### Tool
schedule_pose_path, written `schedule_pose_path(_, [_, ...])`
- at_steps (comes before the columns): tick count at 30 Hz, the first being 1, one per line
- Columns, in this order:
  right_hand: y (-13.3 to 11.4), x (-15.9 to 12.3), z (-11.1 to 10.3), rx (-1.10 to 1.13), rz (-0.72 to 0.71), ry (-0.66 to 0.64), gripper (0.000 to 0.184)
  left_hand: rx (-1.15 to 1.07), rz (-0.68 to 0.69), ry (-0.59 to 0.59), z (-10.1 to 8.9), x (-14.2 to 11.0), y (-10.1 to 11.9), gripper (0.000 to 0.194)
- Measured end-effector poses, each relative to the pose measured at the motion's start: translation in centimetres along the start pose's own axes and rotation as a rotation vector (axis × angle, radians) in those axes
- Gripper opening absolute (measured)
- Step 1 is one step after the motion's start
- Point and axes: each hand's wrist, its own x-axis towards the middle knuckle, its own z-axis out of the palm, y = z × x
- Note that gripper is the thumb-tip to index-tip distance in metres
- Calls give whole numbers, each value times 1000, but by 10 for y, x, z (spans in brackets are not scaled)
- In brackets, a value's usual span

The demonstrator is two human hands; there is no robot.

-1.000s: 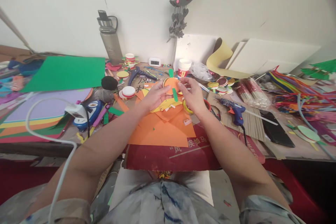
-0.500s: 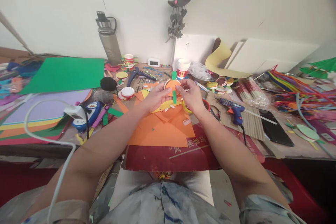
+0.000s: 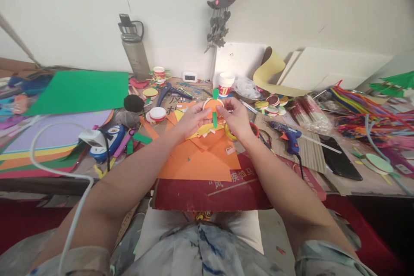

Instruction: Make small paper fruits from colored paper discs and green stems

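Between my two hands is a small round paper craft piece [image 3: 211, 106] with an orange face, a pale rim and green paper strips at its top and bottom. My left hand [image 3: 191, 120] grips its left side, thumb on the orange face. My right hand [image 3: 237, 116] pinches the right side, its thumb also on the face. Below them lie orange paper sheets [image 3: 197, 164] and a yellow paper piece [image 3: 202, 130] with small white scraps. A roll of yellow tape [image 3: 230, 133] sits by my right wrist.
Behind my hands stand paper cups [image 3: 225, 84]. A hot glue gun [image 3: 289, 135] and a black phone [image 3: 341, 159] lie to the right. At left are a green sheet [image 3: 80, 92], a white cable [image 3: 61, 173] and a grey bottle [image 3: 134, 51]. A red board [image 3: 210, 196] lies at the front edge.
Almost nothing differs. The round craft piece has tilted very slightly between my fingers, and both hands keep their hold in the same place.
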Motion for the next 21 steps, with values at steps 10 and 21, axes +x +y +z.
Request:
schedule_pose_path(10, [-1, -1, 2, 57, 43, -6, 24, 68, 32, -9, 3, -1, 0, 56])
schedule_pose_path(21, [-3, -1, 2, 44, 67, -38, 46, 175, 2, -29, 2, -3, 1, 60])
